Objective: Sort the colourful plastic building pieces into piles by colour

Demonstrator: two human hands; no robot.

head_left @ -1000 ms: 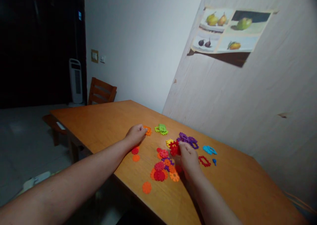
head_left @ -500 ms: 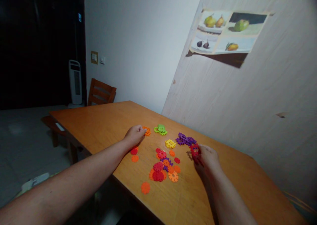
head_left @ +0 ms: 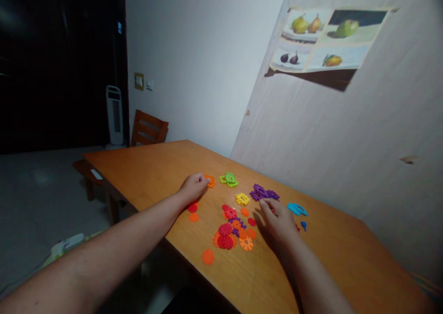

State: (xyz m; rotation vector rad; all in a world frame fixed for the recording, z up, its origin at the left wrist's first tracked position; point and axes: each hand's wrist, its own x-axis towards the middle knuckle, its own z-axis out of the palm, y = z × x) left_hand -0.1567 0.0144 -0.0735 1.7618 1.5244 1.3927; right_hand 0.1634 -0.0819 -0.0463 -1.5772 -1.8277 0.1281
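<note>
My left hand (head_left: 194, 186) rests on the table with its fingers curled, thumb and forefinger at the edge of some orange toothed plastic pieces (head_left: 210, 181). Over the right part of the table hovers my right hand (head_left: 279, 219), its fingertips apart and close to a purple pile of toothed pieces (head_left: 263, 193). Bits of red (head_left: 272, 210) show at its fingers, the rest hidden by the hand. Between the hands lie a yellow toothed piece (head_left: 242, 199), a green stack (head_left: 229, 180), and loose red discs (head_left: 225, 242) mixed with orange discs (head_left: 246, 243).
Light blue pieces (head_left: 296, 209) and a small dark blue piece (head_left: 303, 225) lie right of my right hand. A single orange disc (head_left: 208, 257) sits near the front edge of the wooden table (head_left: 145, 166). A chair (head_left: 149, 127) stands beyond the far left side.
My right hand has moved left across the red pieces, which it now mostly covers. Light blue and dark blue pieces have come into sight behind it. My left hand stays by the orange pieces.
</note>
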